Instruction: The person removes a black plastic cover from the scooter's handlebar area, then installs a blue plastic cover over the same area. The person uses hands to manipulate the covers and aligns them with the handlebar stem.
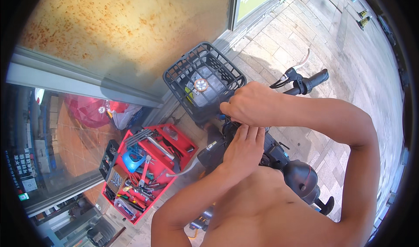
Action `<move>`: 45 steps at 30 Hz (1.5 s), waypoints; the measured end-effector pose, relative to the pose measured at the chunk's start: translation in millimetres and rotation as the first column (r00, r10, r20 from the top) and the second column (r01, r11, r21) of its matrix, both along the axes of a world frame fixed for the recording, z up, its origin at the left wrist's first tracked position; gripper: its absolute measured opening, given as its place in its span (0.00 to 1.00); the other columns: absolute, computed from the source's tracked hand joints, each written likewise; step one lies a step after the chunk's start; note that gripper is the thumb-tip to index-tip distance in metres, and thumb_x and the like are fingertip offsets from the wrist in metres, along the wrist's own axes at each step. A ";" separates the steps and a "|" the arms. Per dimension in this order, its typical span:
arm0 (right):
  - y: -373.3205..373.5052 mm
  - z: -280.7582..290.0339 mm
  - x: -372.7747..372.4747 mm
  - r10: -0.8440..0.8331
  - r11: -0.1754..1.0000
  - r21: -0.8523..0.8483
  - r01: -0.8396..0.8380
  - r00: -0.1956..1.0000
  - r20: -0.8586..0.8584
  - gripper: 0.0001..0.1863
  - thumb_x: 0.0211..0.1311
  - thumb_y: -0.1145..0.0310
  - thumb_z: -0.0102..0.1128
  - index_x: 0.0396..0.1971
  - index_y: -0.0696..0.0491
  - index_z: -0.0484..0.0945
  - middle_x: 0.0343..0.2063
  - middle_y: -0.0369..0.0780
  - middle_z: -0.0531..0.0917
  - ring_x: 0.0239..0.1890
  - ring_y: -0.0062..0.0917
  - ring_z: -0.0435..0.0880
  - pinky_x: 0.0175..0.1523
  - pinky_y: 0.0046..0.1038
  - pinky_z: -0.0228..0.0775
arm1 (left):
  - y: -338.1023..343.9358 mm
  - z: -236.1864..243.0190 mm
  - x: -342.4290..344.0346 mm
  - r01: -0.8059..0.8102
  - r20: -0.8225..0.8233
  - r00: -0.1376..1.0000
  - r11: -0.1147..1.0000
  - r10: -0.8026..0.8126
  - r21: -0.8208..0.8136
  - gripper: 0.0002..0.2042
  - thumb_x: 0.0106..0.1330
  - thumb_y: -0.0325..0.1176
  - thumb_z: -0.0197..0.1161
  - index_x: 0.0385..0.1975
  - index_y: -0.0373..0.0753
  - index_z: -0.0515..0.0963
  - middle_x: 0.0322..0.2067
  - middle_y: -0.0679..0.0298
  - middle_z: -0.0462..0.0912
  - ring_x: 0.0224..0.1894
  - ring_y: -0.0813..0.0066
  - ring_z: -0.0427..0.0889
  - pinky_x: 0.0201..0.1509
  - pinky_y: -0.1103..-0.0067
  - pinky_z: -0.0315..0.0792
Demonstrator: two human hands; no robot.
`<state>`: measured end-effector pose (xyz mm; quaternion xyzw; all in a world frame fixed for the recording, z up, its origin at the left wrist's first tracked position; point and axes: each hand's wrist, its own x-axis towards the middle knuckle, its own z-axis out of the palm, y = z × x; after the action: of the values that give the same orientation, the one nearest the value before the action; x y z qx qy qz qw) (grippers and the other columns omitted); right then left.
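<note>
Both my hands meet over the handlebar stem of a black bike. My right hand [253,104] is closed, knuckles up, at the middle of the handlebar; whatever it grips is hidden beneath it. A tiny blue and orange bit shows by its fingertips. Just below it, my left hand [245,147] presses its fingers together over the same spot, its thumb and the thing under it out of sight. To the right, the handlebar ends in a black grip [315,80] with a silver brake lever [304,59]. Ahead of my hands is a dark grey basket [205,46] holding a clear plastic bag [208,83].
On the left stands a red toolbox [158,177], full of hand tools, with a blue tool [133,160] on top. A glass shopfront [56,129] and a stained yellow panel [131,24] border the left. The black saddle [301,179] lies beside my body. Paving [270,42] extends right.
</note>
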<state>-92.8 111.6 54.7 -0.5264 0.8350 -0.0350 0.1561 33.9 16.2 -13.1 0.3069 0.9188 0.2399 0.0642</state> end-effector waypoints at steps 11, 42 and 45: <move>95.4 7.7 38.8 -0.352 0.540 -0.624 0.566 0.824 0.443 0.12 0.50 0.80 0.59 0.37 0.57 0.75 0.28 0.39 0.78 0.30 0.25 0.79 0.36 0.24 0.72 | 1.2 8.8 -8.0 -0.059 0.006 0.998 0.993 0.058 0.104 0.22 0.54 0.29 0.64 0.49 0.28 0.73 0.58 0.45 0.63 0.63 0.46 0.60 0.62 0.64 0.65; 100.2 -88.3 135.5 -0.587 0.525 -0.483 0.700 0.710 0.390 0.32 0.45 0.79 0.55 0.57 0.48 0.71 0.26 0.43 0.73 0.27 0.39 0.75 0.32 0.35 0.68 | -103.5 90.8 12.6 -0.504 -0.180 0.831 0.849 0.527 0.160 0.16 0.63 0.29 0.58 0.51 0.31 0.74 0.57 0.51 0.70 0.58 0.56 0.70 0.62 0.68 0.62; 92.0 -90.1 137.5 -0.601 0.501 -0.455 0.737 0.674 0.430 0.33 0.46 0.81 0.54 0.59 0.49 0.70 0.26 0.44 0.73 0.23 0.36 0.74 0.30 0.31 0.68 | -183.4 80.9 52.4 -0.730 -0.118 0.584 0.583 0.803 0.356 0.15 0.63 0.27 0.59 0.49 0.31 0.75 0.54 0.51 0.72 0.57 0.61 0.71 0.58 0.72 0.66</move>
<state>44.7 203.6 -35.4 -0.1726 0.8947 -0.4093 0.0457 86.3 -167.2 67.9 -0.0897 0.9178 0.3225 -0.2134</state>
